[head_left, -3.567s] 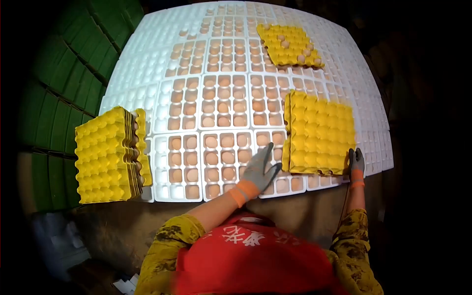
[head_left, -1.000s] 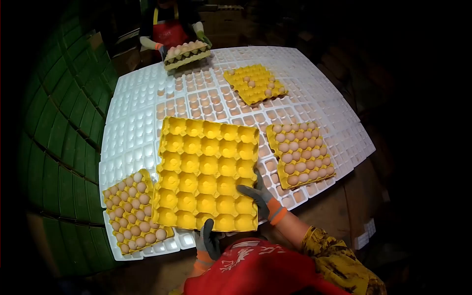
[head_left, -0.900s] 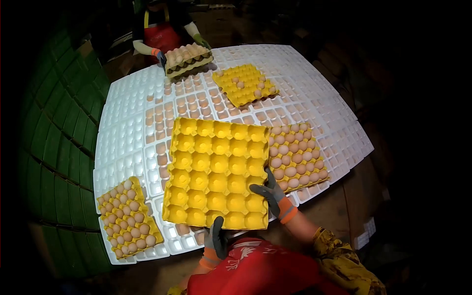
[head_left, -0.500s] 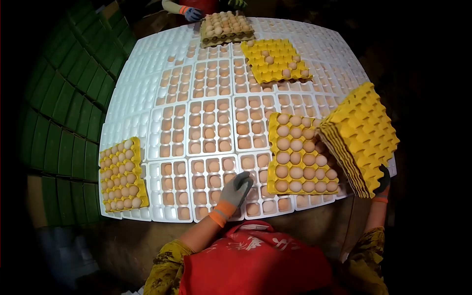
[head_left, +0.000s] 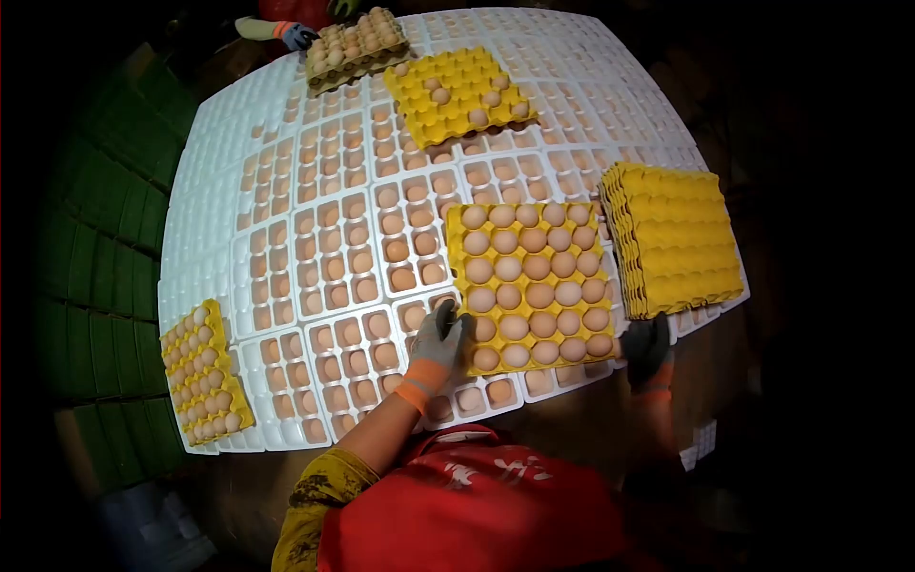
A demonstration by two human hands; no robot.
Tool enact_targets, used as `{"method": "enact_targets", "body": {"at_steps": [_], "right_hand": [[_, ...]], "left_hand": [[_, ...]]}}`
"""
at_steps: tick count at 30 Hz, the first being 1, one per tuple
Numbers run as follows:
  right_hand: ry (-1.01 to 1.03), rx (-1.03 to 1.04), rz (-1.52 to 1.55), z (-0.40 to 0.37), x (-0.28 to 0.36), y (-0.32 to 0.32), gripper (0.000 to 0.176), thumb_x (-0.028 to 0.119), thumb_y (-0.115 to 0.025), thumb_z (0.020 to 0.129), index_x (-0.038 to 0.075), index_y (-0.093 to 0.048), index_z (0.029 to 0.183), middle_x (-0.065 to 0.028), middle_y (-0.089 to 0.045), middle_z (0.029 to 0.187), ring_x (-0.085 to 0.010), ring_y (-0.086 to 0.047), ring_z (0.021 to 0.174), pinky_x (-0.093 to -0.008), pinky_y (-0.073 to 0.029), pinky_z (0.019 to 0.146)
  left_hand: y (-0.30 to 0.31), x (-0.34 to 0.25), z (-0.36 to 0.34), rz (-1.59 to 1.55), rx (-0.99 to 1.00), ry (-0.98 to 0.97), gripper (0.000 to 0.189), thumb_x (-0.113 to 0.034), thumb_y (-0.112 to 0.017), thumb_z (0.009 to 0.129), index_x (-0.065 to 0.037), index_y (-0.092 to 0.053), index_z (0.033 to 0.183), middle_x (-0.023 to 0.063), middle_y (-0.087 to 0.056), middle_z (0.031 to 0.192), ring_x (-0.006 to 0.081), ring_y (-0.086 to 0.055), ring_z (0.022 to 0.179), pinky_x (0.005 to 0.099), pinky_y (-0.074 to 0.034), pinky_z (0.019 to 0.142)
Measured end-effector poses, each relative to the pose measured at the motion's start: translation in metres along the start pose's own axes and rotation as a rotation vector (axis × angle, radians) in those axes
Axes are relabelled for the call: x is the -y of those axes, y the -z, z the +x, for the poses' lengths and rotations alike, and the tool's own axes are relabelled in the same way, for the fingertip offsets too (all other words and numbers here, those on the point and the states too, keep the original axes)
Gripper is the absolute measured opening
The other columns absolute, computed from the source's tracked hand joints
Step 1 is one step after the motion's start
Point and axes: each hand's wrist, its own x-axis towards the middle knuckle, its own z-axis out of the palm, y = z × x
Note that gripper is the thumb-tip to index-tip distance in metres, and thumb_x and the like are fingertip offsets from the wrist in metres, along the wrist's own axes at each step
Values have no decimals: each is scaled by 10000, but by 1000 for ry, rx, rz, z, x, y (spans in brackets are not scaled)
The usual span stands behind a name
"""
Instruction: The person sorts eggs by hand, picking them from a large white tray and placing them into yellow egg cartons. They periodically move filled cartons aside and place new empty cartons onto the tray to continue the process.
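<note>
A yellow tray (head_left: 522, 286) full of brown eggs lies in front of me on the white egg trays. My left hand (head_left: 440, 341), in a grey glove with an orange cuff, has its fingers closed against the lower left edge of that yellow tray. At its lower right corner is my right hand (head_left: 647, 345), dark-gloved and blurred; how its fingers are set does not show. Just above my right hand, a stack of yellow trays (head_left: 675, 238) lies flat, its top tray holding no eggs. Eggs (head_left: 364, 288) sit in the white trays (head_left: 335, 314) to the left.
Another full yellow egg tray (head_left: 205, 372) lies at the left edge. Farther off, a yellow tray (head_left: 462, 91) bears several eggs. Across the table, a co-worker's gloved hand (head_left: 297, 36) touches stacked egg trays (head_left: 355, 48). Green boxes (head_left: 105, 276) are piled at left.
The tray stack, tilted in my right hand before, now lies flat, and that hand has come off it. My left hand has reached the full tray's edge. The view has shifted right.
</note>
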Motion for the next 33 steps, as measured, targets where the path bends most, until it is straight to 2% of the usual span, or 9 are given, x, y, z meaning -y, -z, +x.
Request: {"method": "enact_targets", "body": {"at_steps": [4, 8, 12, 14, 19, 22, 24, 27, 33], "right_hand": [[206, -119, -518, -23, -20, -37, 271, 133, -580, 1018, -7, -587, 1250, -75, -607, 1177, -189, -591, 1097, -283, -510, 898], [99, -181, -281, -43, -28, -56, 211, 208, -581, 1033, 39, -638, 1145, -33, -596, 1131, -155, -556, 1015, -283, -457, 886], [19, 127, -880, -34, -22, -92, 412, 299, -545, 1051, -14, -586, 1316, -105, -590, 1311, -208, -564, 1175, -306, -438, 999], [406, 261, -1304, 11, -49, -33, 518, 347, -542, 1048, -33, -511, 1399, -160, -548, 1386, -246, -542, 1233, -330, -424, 1035], [84, 136, -1263, 39, -33, -84, 824, 522, -544, 1005, -43, -284, 1545, -212, -503, 1447, -279, -519, 1277, -361, -413, 1072], [41, 96, -1153, 69, -33, -65, 690, 526, -538, 1004, -13, -490, 1431, -105, -605, 1291, -224, -559, 1126, -375, -463, 954], [24, 46, -1081, 56, -37, -99, 582, 502, -541, 1007, 34, -603, 1348, -39, -637, 1193, -183, -562, 1011, -354, -481, 852], [-71, 170, -759, 46, -33, -106, 511, 436, -536, 1027, 89, -566, 1401, -42, -630, 1320, -179, -594, 1192, -348, -505, 979], [-101, 227, -638, -32, -11, -206, 517, 406, -525, 1030, 87, -521, 1437, -73, -585, 1373, -213, -583, 1221, -374, -513, 986]], "left_hand": [[-6, 1, 12, 55, 0, 104, 547, -295, -663, 981, 32, -513, 1393, 162, -644, 1275, 236, -616, 1158, 327, -481, 996], [-14, 8, 24, -166, 16, 102, 549, -340, -691, 966, 56, -548, 1318, 125, -658, 1185, 197, -612, 1062, 299, -490, 935], [-12, -11, 44, -102, 60, 319, 582, -383, -728, 932, 32, -565, 1305, 78, -665, 1086, 159, -603, 934, 277, -511, 812], [-10, -25, 46, -166, 111, 292, 574, -403, -734, 923, 26, -578, 1271, 57, -659, 1048, 141, -586, 892, 272, -503, 759], [-15, 1, 54, -187, 46, 195, 475, -419, -706, 936, -9, -609, 1155, 11, -611, 928, 102, -536, 815, 263, -467, 683], [-13, -11, 51, -149, 166, 207, 430, -312, -738, 905, -17, -621, 1195, 33, -661, 970, 121, -595, 793, 282, -507, 651], [-32, 10, 55, -31, -59, -2, 563, -348, -779, 833, 56, -631, 1197, 186, -717, 1089, 232, -679, 992, 379, -558, 834], [-51, 39, 77, -404, 13, -149, 657, -311, -808, 791, 17, -566, 1307, 182, -685, 1215, 272, -658, 1108, 373, -521, 969], [23, -30, 26, -342, -10, -143, 800, -348, -821, 807, -15, -453, 1435, 144, -620, 1261, 249, -601, 1159, 369, -492, 993]]}}
